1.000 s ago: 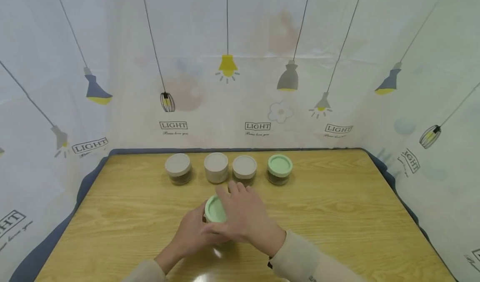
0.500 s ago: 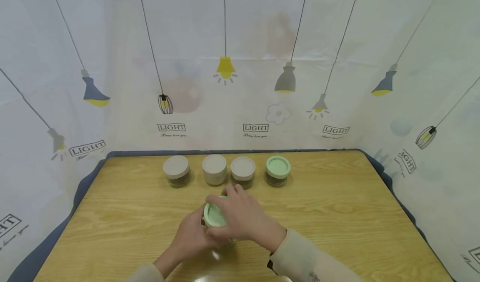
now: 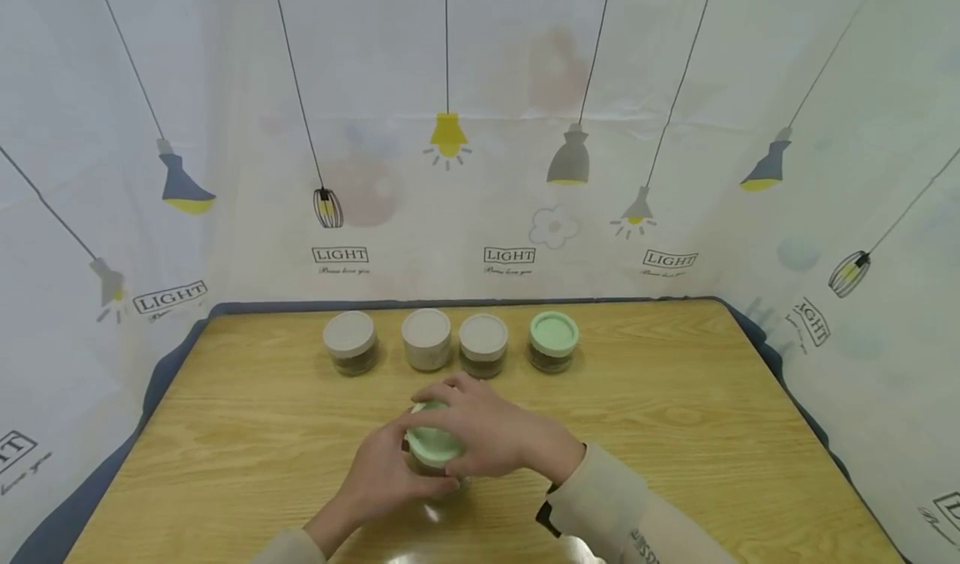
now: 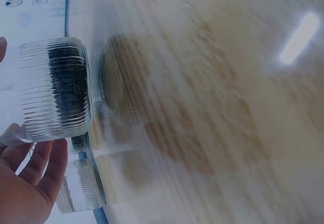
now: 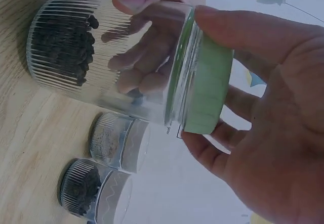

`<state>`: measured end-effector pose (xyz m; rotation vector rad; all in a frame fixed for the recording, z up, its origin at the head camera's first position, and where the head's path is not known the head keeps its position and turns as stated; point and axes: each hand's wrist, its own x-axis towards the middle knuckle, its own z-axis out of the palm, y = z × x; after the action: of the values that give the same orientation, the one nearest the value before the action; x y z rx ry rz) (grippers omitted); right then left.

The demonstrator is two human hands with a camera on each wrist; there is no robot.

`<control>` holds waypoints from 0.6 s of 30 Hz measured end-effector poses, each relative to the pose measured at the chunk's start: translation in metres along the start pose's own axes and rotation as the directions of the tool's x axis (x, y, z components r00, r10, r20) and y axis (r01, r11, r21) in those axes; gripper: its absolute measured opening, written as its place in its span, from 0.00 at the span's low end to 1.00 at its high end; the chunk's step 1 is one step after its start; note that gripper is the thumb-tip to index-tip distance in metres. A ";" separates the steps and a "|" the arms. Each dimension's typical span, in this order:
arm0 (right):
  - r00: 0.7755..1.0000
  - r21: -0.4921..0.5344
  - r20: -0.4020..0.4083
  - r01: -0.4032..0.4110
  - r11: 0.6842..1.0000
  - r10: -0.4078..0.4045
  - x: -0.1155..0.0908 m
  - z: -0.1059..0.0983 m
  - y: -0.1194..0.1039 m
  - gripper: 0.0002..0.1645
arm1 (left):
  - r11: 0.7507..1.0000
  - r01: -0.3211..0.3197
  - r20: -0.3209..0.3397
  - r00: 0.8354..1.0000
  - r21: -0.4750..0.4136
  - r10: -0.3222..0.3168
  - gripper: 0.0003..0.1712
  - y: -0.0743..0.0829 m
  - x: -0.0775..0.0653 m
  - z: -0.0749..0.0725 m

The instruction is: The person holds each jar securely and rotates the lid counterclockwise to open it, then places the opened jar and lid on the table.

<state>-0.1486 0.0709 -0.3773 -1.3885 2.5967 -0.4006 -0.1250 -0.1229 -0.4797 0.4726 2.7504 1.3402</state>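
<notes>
A ribbed clear glass jar [image 5: 109, 95] with dark bits in its bottom stands tilted between both hands. Its green lid [image 5: 210, 90] sits on the mouth. My left hand [image 3: 382, 468] wraps the glass body, thumb in front, and its fingers [image 5: 152, 57] show through the glass in the right wrist view. From above and the right, my right hand [image 3: 487, 431] grips the lid, its thumb [image 5: 217, 24] on one side and fingertips on the opposite edge. In the left wrist view, the jar base [image 4: 76, 87] faces the glossy tabletop, with a reflection beside it.
Along the back of the wooden table [image 3: 675, 431] stand a white-lidded jar [image 3: 350, 343], a second pale jar [image 3: 427, 339], a third white-lidded jar [image 3: 483, 345] and a green-lidded jar [image 3: 553, 341]. Behind them hangs a white curtain [image 3: 420, 281] printed with lamps.
My right hand has turned on the lid, its fingers now reaching over the far side and the thumb nearer the front. My left hand keeps its hold. The head view has shifted slightly.
</notes>
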 end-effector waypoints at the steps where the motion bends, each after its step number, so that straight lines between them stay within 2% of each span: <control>1: 1.000 0.017 -0.002 0.002 1.000 -0.002 0.000 0.000 0.000 0.49 | 1.000 0.001 -0.001 1.000 -0.004 -0.001 0.49 0.000 0.000 0.000; 3: 1.000 0.044 -0.021 -0.020 0.999 0.021 0.001 0.000 -0.001 0.53 | 1.000 -0.002 -0.008 1.000 -0.012 0.002 0.49 0.000 0.002 -0.002; 6: 0.989 -0.011 -0.110 -0.100 0.995 0.098 0.003 0.003 -0.005 0.55 | 1.000 0.002 -0.010 1.000 -0.028 -0.003 0.49 0.000 0.003 -0.003; 8: 0.968 -0.086 -0.184 -0.187 0.979 0.169 0.005 0.006 -0.008 0.54 | 1.000 0.007 -0.005 1.000 -0.026 -0.007 0.49 0.000 0.004 -0.003; 10: 0.943 -0.168 -0.231 -0.281 0.945 0.239 0.007 0.010 -0.012 0.54 | 1.000 0.013 0.004 1.000 -0.018 -0.013 0.51 0.000 0.004 -0.003; 15: 0.895 -0.247 -0.237 -0.432 0.867 0.378 0.010 0.018 -0.020 0.60 | 1.000 -0.023 -0.010 1.000 0.003 0.023 0.51 -0.004 0.005 -0.001; 18: 0.887 -0.245 -0.231 -0.451 0.858 0.400 0.013 0.022 -0.022 0.58 | 1.000 -0.031 -0.017 0.999 0.005 0.031 0.51 -0.005 0.006 -0.001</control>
<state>-0.1326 0.0446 -0.3913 -0.8175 3.0997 -0.0696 -0.1321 -0.1244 -0.4826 0.5081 2.7711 1.3513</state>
